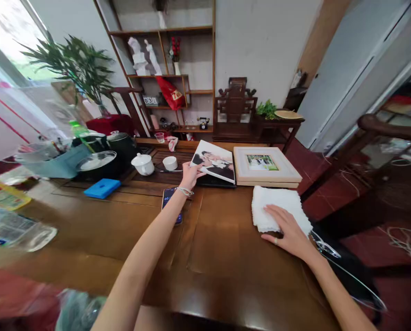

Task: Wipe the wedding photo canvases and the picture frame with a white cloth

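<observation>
My left hand (190, 175) reaches across the wooden table (208, 257) and grips the near left edge of a photo print (215, 161), which is tilted up off a dark base. My right hand (287, 229) lies flat, fingers spread, on a folded white cloth (277, 202) near the table's right edge. A framed photo (265, 164) in a pale frame lies just beyond the cloth, right of the print. A phone (168, 198) lies under my left forearm.
A white teapot (142, 164), a cup (170, 162), a blue box (102, 188), dark pots and plastic bottles crowd the far left. Shelves, a carved chair and a plant stand behind. A dark wooden chair (391, 133) is at the right.
</observation>
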The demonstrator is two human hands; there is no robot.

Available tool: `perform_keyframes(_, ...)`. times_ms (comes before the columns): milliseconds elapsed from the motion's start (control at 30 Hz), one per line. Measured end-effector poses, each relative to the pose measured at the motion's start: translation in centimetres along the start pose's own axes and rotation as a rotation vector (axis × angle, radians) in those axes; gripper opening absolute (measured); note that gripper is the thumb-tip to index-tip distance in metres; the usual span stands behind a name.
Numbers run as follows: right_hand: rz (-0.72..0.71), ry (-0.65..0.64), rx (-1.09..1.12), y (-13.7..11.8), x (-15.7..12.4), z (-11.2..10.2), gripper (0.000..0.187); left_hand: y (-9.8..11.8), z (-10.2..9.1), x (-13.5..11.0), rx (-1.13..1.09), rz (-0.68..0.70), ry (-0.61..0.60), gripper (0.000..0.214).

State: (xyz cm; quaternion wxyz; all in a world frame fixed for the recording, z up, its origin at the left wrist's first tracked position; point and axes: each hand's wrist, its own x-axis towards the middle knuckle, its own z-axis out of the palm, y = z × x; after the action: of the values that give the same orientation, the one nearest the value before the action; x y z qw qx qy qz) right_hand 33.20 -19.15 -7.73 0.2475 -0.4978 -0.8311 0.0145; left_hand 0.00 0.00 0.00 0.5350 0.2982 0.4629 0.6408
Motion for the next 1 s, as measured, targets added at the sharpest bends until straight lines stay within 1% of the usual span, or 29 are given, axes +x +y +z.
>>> perform_keyframes(100,-0.009,-0.007,0.004,-0.1,0.1,-0.6,0.073,1.4,-0.6,-0.3,-0.015,0.006,0.004,0.035)
perform_keyframes(167,-0.019,0.029,0.034,-0.4,0.2,-1.0,0.071,2.7,-1.6,-0.9,-0.020,0.018,0.012,0.031)
perform_keyframes(200,-0.023,0.060,0.059,-0.6,0.3,-1.2,0.069,3.4,-2.4,-1.4,-0.022,0.028,0.019,0.027)
perform_keyframes(267,0.002,0.163,0.129,-1.1,0.5,-1.5,0.059,5.1,-4.2,-2.7,-0.023,0.062,0.033,0.021)
perform_keyframes(333,0.093,0.258,0.229,-1.8,0.7,-1.5,0.047,6.8,-6.2,-4.2,-0.017,0.115,0.032,0.015)
perform_keyframes(400,0.215,0.293,0.435,-2.7,0.9,-1.3,0.041,8.1,-8.0,-5.7,-0.018,0.131,0.002,0.012)
perform_keyframes(433,0.270,0.282,0.590,-3.3,1.0,-1.2,0.041,8.4,-8.6,-6.4,-0.022,0.137,-0.005,0.013)
perform_keyframes(500,0.342,0.203,0.958,-4.5,1.3,-1.3,0.044,8.6,-9.5,-7.9,0.013,0.098,-0.005,0.017)
perform_keyframes(567,0.405,0.033,1.253,-6.1,1.5,-1.8,0.051,7.8,-9.7,-9.5,0.037,0.037,-0.025,0.025)
perform_keyframes(600,0.462,-0.070,1.324,-6.9,1.4,-2.3,0.054,7.1,-9.6,-10.2,0.042,0.019,-0.035,0.029)
perform_keyframes(667,0.617,-0.225,1.326,-8.5,1.0,-3.3,0.057,5.2,-9.3,-11.8,0.069,-0.027,-0.068,0.034)
perform_keyframes(700,0.695,-0.261,1.281,-9.2,0.6,-3.8,0.057,4.1,-9.2,-12.5,0.080,-0.057,-0.100,0.037)
perform_keyframes(767,0.798,-0.256,1.194,-10.4,-0.5,-4.3,0.059,1.8,-9.1,-13.7,0.091,-0.114,-0.157,0.042)
perform_keyframes(833,0.836,-0.258,1.175,-11.0,-1.7,-4.3,0.062,-0.3,-9.3,-14.6,0.087,-0.126,-0.172,0.046)
perform_keyframes(867,0.852,-0.263,1.182,-11.1,-2.3,-4.0,0.064,-1.1,-9.5,-15.0,0.096,-0.133,-0.150,0.048)
perform_keyframes(933,0.890,-0.251,1.202,-11.2,-3.3,-3.2,0.066,-2.3,-9.9,-15.9,0.105,-0.133,-0.028,0.053)
perform_keyframes(967,0.906,-0.231,1.207,-11.1,-3.7,-2.8,0.068,-2.7,-10.1,-16.4,0.089,-0.145,0.012,0.056)
perform_keyframes(1000,0.914,-0.206,1.209,-11.1,-4.0,-2.3,0.070,-2.8,-10.3,-17.0,0.081,-0.169,0.024,0.058)
